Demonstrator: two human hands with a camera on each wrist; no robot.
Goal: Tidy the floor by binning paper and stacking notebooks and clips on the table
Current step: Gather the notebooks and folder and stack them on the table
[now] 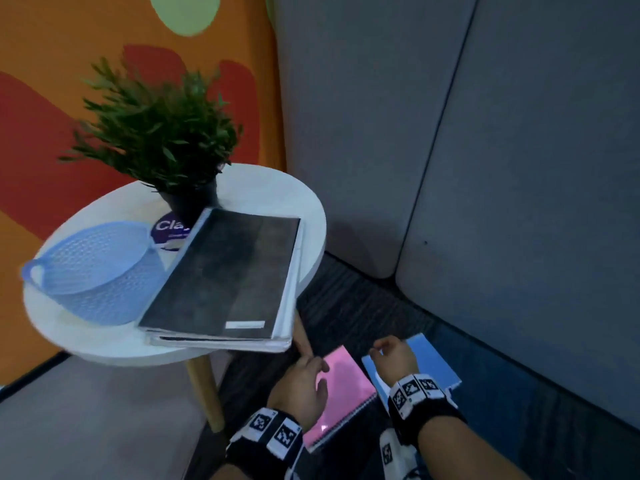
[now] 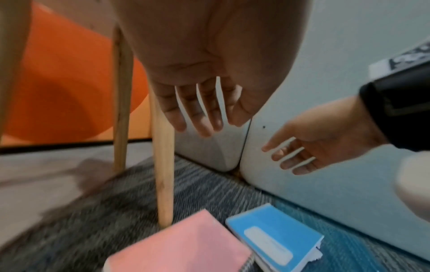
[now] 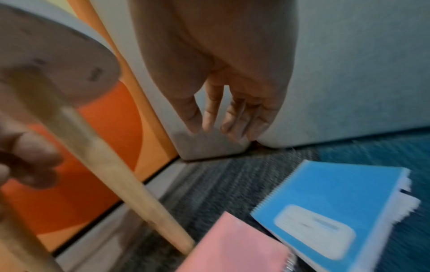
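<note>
A pink spiral notebook (image 1: pixel 341 389) (image 2: pixel 184 244) (image 3: pixel 235 244) and a blue spiral notebook (image 1: pixel 433 362) (image 2: pixel 274 233) (image 3: pixel 332 208) lie side by side on the carpet below the round white table (image 1: pixel 104 348). A stack of notebooks with a black cover (image 1: pixel 225 275) on top rests on the table. My left hand (image 1: pixel 304 379) (image 2: pixel 197 110) hovers above the pink notebook, fingers straight, holding nothing. My right hand (image 1: pixel 393 355) (image 3: pixel 232 114) hangs above the blue notebook, fingers loose and empty.
A light blue mesh basket (image 1: pixel 93 271) and a potted green plant (image 1: pixel 159 133) stand on the table. Wooden table legs (image 2: pixel 163 176) stand just left of the pink notebook. Grey sofa panels (image 1: pixel 485 168) close off the right; an orange wall (image 1: pixel 52 81) is on the left.
</note>
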